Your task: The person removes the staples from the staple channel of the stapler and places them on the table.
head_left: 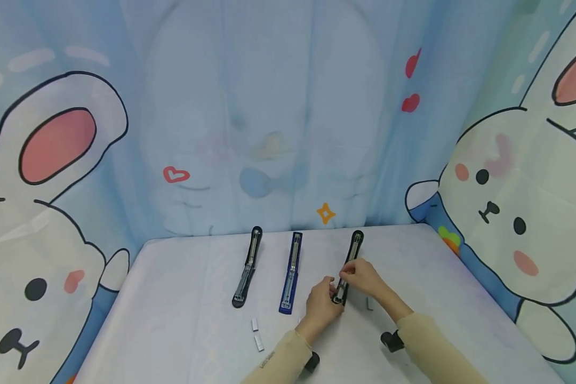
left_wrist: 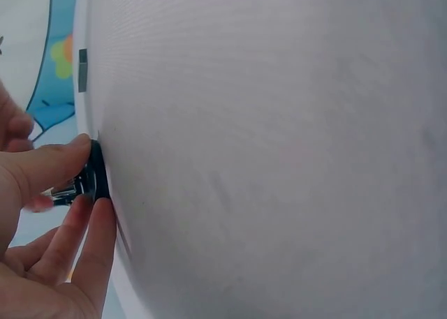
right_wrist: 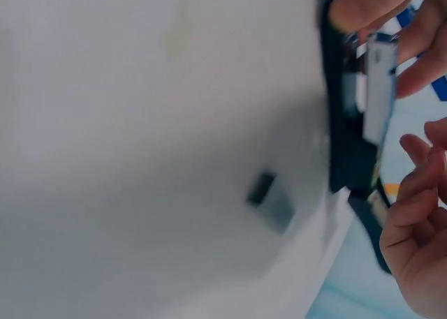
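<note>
A black stapler (head_left: 354, 248), opened out long, lies at the right of the table. My left hand (head_left: 321, 304) grips its near end, thumb on one side and fingers on the other; the left wrist view shows that black end (left_wrist: 100, 169) between them. Over the stapler's middle is my right hand (head_left: 365, 277), fingers curled with their tips close together. In the right wrist view, the right hand (right_wrist: 419, 228) is beside the stapler's silver magazine (right_wrist: 379, 88); whether the fingertips pinch anything cannot be made out. A small staple strip (head_left: 369, 303) lies under the right forearm.
A blue stapler (head_left: 291, 272) and another black stapler (head_left: 248, 266), both opened out, lie to the left. Two staple strips (head_left: 258, 342) are on the white table (head_left: 182, 320) near the front. A curtain with cartoon rabbits (head_left: 269, 106) hangs behind the table.
</note>
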`<state>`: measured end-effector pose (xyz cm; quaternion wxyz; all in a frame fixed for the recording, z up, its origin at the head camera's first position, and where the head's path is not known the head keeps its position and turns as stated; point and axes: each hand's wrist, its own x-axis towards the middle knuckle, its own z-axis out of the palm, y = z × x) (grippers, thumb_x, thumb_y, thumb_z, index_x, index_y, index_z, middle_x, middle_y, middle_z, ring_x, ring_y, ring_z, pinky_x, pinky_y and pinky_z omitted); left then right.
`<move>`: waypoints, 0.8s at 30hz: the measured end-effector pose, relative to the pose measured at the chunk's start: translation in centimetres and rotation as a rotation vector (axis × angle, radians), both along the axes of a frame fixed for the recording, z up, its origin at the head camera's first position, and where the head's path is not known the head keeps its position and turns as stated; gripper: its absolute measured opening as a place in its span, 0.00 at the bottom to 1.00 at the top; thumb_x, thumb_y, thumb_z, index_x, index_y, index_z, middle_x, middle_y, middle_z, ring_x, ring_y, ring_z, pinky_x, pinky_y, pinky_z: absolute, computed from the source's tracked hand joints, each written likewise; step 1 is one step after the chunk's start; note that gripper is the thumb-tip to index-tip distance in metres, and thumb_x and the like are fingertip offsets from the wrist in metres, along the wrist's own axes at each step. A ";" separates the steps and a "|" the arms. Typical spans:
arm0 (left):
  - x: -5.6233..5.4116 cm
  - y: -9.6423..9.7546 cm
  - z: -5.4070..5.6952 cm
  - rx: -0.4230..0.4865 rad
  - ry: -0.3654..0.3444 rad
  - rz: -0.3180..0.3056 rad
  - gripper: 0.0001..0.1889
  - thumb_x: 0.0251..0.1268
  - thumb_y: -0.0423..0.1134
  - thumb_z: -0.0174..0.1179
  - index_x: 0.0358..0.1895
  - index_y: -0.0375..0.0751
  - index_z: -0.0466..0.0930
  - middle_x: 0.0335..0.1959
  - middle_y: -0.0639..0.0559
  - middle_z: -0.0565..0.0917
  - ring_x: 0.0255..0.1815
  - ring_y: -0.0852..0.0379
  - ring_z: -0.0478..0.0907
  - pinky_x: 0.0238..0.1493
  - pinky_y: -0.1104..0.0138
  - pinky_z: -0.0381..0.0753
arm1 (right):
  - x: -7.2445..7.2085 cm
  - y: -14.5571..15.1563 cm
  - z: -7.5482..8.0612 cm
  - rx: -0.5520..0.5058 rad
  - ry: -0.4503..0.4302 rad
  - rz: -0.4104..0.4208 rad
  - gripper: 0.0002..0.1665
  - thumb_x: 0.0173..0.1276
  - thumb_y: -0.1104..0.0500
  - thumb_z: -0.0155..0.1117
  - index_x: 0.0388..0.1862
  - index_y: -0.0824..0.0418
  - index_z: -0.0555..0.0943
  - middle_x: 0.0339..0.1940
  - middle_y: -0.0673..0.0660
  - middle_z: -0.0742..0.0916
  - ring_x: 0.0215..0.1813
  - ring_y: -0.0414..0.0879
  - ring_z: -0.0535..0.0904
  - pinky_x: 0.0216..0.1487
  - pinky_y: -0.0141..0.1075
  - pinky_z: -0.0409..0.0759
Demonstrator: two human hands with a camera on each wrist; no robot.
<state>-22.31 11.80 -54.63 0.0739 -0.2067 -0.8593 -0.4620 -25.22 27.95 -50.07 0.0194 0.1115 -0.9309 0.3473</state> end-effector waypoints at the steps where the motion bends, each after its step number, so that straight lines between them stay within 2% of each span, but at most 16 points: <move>1: -0.1 0.0 -0.1 -0.001 0.000 0.005 0.32 0.38 0.27 0.76 0.54 0.32 0.76 0.36 0.49 0.85 0.36 0.55 0.81 0.35 0.69 0.77 | 0.0 0.1 -0.1 0.004 0.005 -0.025 0.06 0.63 0.65 0.64 0.30 0.68 0.85 0.23 0.52 0.82 0.24 0.42 0.71 0.24 0.35 0.70; 5: -0.2 0.0 -0.4 -0.003 -0.005 0.016 0.33 0.37 0.27 0.77 0.54 0.32 0.76 0.35 0.50 0.85 0.36 0.55 0.82 0.35 0.68 0.77 | 0.1 0.3 -0.6 0.009 -0.052 -0.041 0.06 0.61 0.66 0.65 0.25 0.67 0.83 0.20 0.50 0.81 0.23 0.41 0.71 0.24 0.34 0.69; 12: -0.4 0.1 -0.4 0.011 -0.008 0.007 0.33 0.38 0.28 0.77 0.55 0.32 0.76 0.36 0.50 0.85 0.37 0.56 0.81 0.36 0.70 0.77 | -0.2 0.4 -0.8 0.000 -0.069 0.037 0.08 0.59 0.67 0.66 0.21 0.66 0.81 0.18 0.49 0.79 0.22 0.41 0.71 0.23 0.33 0.70; 18: -0.3 0.0 -0.3 0.016 -0.002 0.006 0.33 0.38 0.27 0.76 0.54 0.32 0.76 0.36 0.49 0.84 0.37 0.53 0.82 0.36 0.69 0.77 | -0.3 0.5 -0.8 -0.046 -0.154 0.094 0.06 0.60 0.69 0.65 0.24 0.67 0.81 0.19 0.49 0.79 0.24 0.41 0.73 0.24 0.33 0.73; 24: -0.2 0.0 -0.2 -0.005 0.012 0.002 0.32 0.38 0.27 0.76 0.54 0.31 0.76 0.36 0.49 0.85 0.36 0.56 0.81 0.36 0.69 0.77 | -0.2 0.7 -0.6 -0.139 -0.304 0.025 0.08 0.64 0.65 0.63 0.24 0.66 0.80 0.16 0.48 0.76 0.20 0.39 0.66 0.20 0.30 0.64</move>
